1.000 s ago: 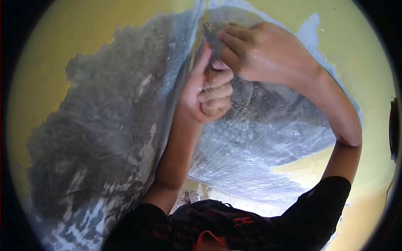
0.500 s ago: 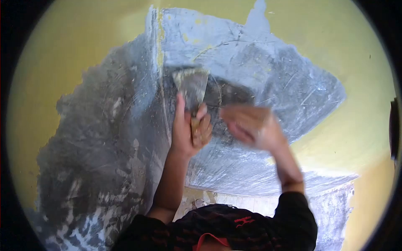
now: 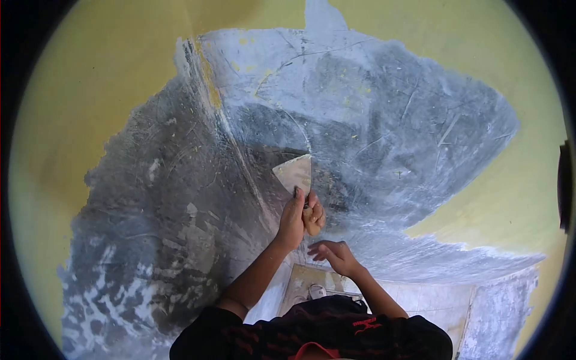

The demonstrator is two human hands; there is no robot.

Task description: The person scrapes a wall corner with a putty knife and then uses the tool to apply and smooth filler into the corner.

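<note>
My left hand (image 3: 293, 223) is wrapped round the short handle of a putty knife (image 3: 295, 174), thumb lying along the base of the blade. The wide, pale-smeared blade points up, close to a dark patch of the wall; whether its edge touches cannot be told. Below and to the right, my right hand (image 3: 338, 258) holds nothing, its fingers loosely bent and apart. In front of both hands spreads the bare grey wall (image 3: 384, 138), scored with scratches and a thin crack line.
Yellow paint (image 3: 468, 48) with a ragged edge surrounds the grey area. A wall corner (image 3: 240, 156) runs down left of the blade. Dark streaked plaster (image 3: 132, 252) covers the left wall. Part of the floor (image 3: 414, 294) shows beneath my arms. A dark object (image 3: 564, 186) sits at the far right.
My left hand and the putty knife have come lower and slightly right in view. My right hand, blurred before, has dropped down and left. The camera view has tilted.
</note>
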